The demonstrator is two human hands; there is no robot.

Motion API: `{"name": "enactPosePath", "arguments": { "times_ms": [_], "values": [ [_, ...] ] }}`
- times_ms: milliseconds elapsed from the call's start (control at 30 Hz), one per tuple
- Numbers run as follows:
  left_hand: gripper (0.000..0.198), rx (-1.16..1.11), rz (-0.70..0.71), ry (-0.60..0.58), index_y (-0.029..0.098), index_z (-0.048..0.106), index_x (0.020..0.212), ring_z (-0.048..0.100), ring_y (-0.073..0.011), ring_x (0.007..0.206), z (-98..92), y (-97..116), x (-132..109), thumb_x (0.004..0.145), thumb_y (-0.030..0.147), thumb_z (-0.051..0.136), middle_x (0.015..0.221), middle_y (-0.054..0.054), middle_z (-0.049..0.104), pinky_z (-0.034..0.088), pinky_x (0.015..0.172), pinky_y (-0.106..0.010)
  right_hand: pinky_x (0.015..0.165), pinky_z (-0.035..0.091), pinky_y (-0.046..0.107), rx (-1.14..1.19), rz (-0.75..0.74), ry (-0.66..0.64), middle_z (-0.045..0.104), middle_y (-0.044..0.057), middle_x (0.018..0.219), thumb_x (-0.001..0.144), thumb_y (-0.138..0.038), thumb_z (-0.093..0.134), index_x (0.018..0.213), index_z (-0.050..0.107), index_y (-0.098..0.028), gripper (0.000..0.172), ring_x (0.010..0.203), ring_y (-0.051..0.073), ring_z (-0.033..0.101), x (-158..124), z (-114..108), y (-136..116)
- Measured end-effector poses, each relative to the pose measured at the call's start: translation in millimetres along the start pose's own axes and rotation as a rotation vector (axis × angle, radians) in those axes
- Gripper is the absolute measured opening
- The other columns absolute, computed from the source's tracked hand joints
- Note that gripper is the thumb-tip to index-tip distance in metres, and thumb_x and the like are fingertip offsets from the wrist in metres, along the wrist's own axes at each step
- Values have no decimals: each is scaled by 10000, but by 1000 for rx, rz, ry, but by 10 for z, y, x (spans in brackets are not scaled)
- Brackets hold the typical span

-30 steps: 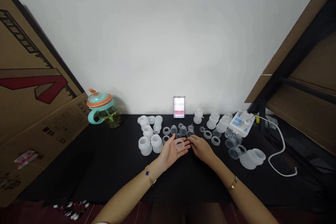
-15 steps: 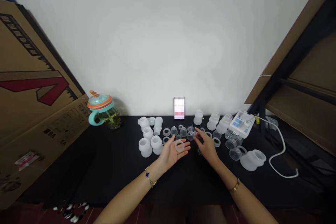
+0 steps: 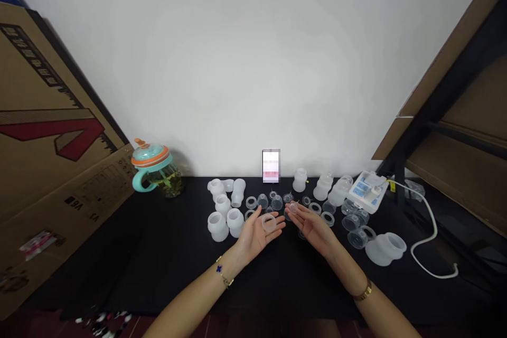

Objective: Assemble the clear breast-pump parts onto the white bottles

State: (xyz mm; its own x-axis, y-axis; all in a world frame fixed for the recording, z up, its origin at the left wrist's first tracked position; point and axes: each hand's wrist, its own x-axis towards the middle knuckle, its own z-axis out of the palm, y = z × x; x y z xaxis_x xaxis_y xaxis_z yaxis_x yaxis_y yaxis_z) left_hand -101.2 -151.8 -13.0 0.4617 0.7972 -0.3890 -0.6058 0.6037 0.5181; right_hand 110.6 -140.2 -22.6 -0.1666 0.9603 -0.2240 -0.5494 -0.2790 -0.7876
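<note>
My left hand (image 3: pixel 255 235) is palm up with its fingers stretched out, and a translucent bottle collar ring (image 3: pixel 269 223) lies across them. Opposite it, my right hand (image 3: pixel 315 227) pinches a small clear bottle nipple (image 3: pixel 293 207) at its fingertips. The two hands are close together but apart. Behind them, clear domed caps (image 3: pixel 277 202) and more nipples (image 3: pixel 306 200) lie loosely grouped, some hidden by my hands. Loose collar rings (image 3: pixel 327 218) sit beside my right hand. To the left of my left hand are several white bottle bodies (image 3: pixel 217 227), most of them upright.
A lit phone (image 3: pixel 271 166) leans on the wall. At left stands a glass teapot (image 3: pixel 158 171) beside a cardboard box (image 3: pixel 59 142). On the right are whitish bottles (image 3: pixel 322 187), a wide bottle (image 3: pixel 384 249), clear caps (image 3: pixel 358 236) and a power strip (image 3: pixel 368 193) with a white cable (image 3: pixel 431 222).
My right hand has drawn back slightly from the group of caps and turned its palm upward, now with a nipple in its fingertips. My left hand still bears the collar ring.
</note>
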Motion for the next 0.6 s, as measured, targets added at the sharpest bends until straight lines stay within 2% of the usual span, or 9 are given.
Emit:
{"name": "enactPosePath", "arguments": {
  "times_ms": [67,167,600],
  "values": [
    [572,-10,12,16,12,536,1299,663,-328,1180,14,29,-16,989,491,511,1329,-267,628,530,974,-370,1113,499,402,1,18,-27,738,115,1199,847,-217,725,1042,746,-149,208,1215,256,652,-10,-1,20],
    [590,-30,31,25,16,523,1319,647,-334,1207,28,64,-31,993,506,496,1318,-267,634,521,998,-380,1096,512,427,16,35,-45,744,143,1176,892,-241,648,1047,739,-130,211,1193,269,667,-11,-14,55],
    [579,-33,32,25,2,531,1308,647,-340,1204,18,64,-28,991,486,510,1325,-274,627,537,977,-368,1097,506,396,52,84,-12,753,139,1160,907,-219,631,1079,727,-127,218,1147,246,696,-26,17,59]
  ]
}}
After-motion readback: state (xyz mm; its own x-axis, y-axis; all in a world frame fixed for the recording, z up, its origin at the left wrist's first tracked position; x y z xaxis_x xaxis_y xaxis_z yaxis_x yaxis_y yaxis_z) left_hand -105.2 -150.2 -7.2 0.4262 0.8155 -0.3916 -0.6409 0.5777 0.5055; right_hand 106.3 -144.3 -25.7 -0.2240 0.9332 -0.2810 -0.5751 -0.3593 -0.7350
